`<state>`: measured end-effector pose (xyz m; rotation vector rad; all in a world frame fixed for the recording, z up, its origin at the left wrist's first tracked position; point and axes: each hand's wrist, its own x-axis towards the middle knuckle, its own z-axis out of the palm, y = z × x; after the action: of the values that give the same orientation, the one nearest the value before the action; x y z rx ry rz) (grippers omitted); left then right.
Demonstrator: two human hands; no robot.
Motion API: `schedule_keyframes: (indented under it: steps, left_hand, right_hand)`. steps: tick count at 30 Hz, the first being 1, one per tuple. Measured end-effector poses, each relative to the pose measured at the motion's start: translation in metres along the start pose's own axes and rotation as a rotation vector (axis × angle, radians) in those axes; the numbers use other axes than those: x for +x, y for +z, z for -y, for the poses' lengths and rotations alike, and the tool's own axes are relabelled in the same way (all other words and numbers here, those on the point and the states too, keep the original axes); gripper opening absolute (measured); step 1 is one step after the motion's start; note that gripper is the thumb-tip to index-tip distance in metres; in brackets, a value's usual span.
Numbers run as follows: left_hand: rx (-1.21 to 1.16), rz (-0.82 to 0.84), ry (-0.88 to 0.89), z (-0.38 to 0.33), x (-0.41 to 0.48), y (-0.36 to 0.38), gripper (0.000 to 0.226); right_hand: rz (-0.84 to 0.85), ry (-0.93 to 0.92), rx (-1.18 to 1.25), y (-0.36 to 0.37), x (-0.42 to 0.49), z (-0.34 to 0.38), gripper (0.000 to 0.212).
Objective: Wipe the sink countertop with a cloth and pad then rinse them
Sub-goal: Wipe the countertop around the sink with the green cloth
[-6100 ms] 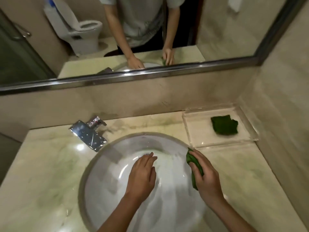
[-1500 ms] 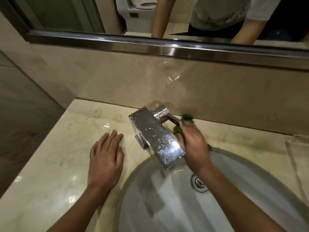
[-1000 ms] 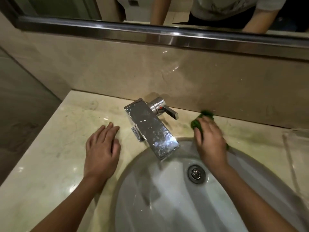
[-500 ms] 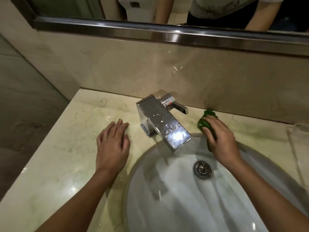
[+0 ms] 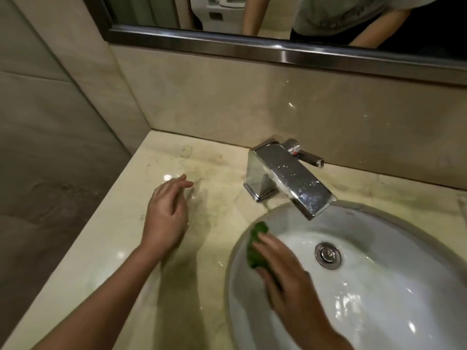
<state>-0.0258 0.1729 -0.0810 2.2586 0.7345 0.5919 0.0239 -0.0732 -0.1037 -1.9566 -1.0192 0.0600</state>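
My right hand [image 5: 285, 279] holds a small green pad [image 5: 256, 245] against the left inner rim of the white sink basin [image 5: 379, 299]; most of the pad is hidden under my fingers. My left hand [image 5: 166, 213] hovers just over the marble countertop [image 5: 126, 248] left of the basin, fingers straight and a little spread, holding nothing. The chrome tap [image 5: 288, 178] stands behind the basin, its spout reaching over the bowl. No water runs from it.
The drain [image 5: 328, 255] sits in the middle of the bowl. A tiled wall closes the counter at the back and at the left. A steel-framed mirror [image 5: 278, 50] hangs above. The corner of a clear tray [image 5: 462, 205] shows at the far right.
My right hand has carried the green pad from behind the tap, on its right, round to the basin's left rim. My left hand has lifted off the counter. The view has shifted left.
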Motion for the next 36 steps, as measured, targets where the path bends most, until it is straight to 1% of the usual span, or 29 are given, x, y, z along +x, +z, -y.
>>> schedule_keyframes:
  steps: [3,5,7,9,11,13,15,16,17,19,21,22,23,25,27,28,30,33,34,35,36]
  left_hand:
    - [0.229,0.107,0.079,0.038,0.011,-0.018,0.038]
    - [0.268,0.119,0.093,0.053,0.011,-0.022,0.041]
    - [0.269,0.114,0.100,0.058,0.010,-0.022,0.044]
    - [0.257,0.116,0.094,0.059,0.010,-0.021,0.046]
    - [0.233,0.123,0.086,0.060,0.011,-0.021,0.046]
    - [0.222,0.111,0.092,0.061,0.011,-0.022,0.045]
    - [0.231,0.090,0.101,0.060,0.012,-0.020,0.042]
    - [0.237,0.080,0.110,0.059,0.012,-0.018,0.041]
    - [0.245,0.070,0.123,0.058,0.012,-0.017,0.040]
    - [0.261,0.058,0.144,0.059,0.013,-0.016,0.038]
    - [0.268,0.063,0.154,0.061,0.012,-0.016,0.037]
    - [0.268,0.068,0.162,0.062,0.012,-0.016,0.037]
    - [0.266,0.074,0.168,0.062,0.012,-0.016,0.037]
    - [0.255,0.071,0.159,0.062,0.012,-0.016,0.038]
    - [0.252,0.060,0.158,0.062,0.012,-0.016,0.038]
    - [0.255,0.053,0.161,0.062,0.012,-0.015,0.038]
    - [0.264,0.048,0.168,0.062,0.012,-0.015,0.037]
    - [0.267,0.049,0.175,0.064,0.011,-0.015,0.037]
    - [0.265,0.051,0.171,0.063,0.011,-0.015,0.037]
    - [0.264,0.055,0.163,0.063,0.011,-0.015,0.036]
    - [0.261,0.059,0.154,0.063,0.011,-0.015,0.036]
  right_hand:
    - [0.108,-0.209,-0.045,0.050,0.007,0.024,0.034]
    - [0.178,-0.318,-0.125,0.078,0.018,0.034,0.031]
    - [0.254,-0.357,-0.225,0.101,0.033,0.038,0.031]
    - [0.278,-0.305,-0.269,0.113,0.056,0.036,0.034]
    - [0.222,-0.193,-0.269,0.109,0.086,0.027,0.036]
    - [0.120,-0.034,-0.267,0.088,0.108,0.010,0.035]
    - [0.098,0.119,-0.275,0.060,0.107,-0.003,0.033]
    - [0.089,0.151,-0.280,0.050,0.099,-0.004,0.034]
    - [0.073,0.147,-0.288,0.046,0.089,0.001,0.034]
    - [0.108,0.075,-0.290,0.057,0.075,0.017,0.035]
    - [0.235,-0.047,-0.264,0.078,0.078,0.031,0.034]
    - [0.272,-0.103,-0.264,0.086,0.085,0.033,0.033]
    - [0.271,-0.116,-0.272,0.091,0.094,0.031,0.033]
    - [0.220,-0.012,-0.272,0.085,0.104,0.019,0.034]
    - [0.147,0.108,-0.252,0.068,0.094,0.009,0.035]
    - [0.124,0.121,-0.241,0.062,0.081,0.010,0.035]
    - [0.118,0.040,-0.159,0.062,0.050,0.025,0.033]
    - [0.209,-0.196,-0.156,0.083,0.031,0.037,0.038]
    - [0.220,-0.214,-0.180,0.086,0.041,0.033,0.036]
    - [0.196,-0.192,-0.209,0.087,0.055,0.026,0.033]
    - [0.153,-0.128,-0.233,0.086,0.070,0.017,0.030]
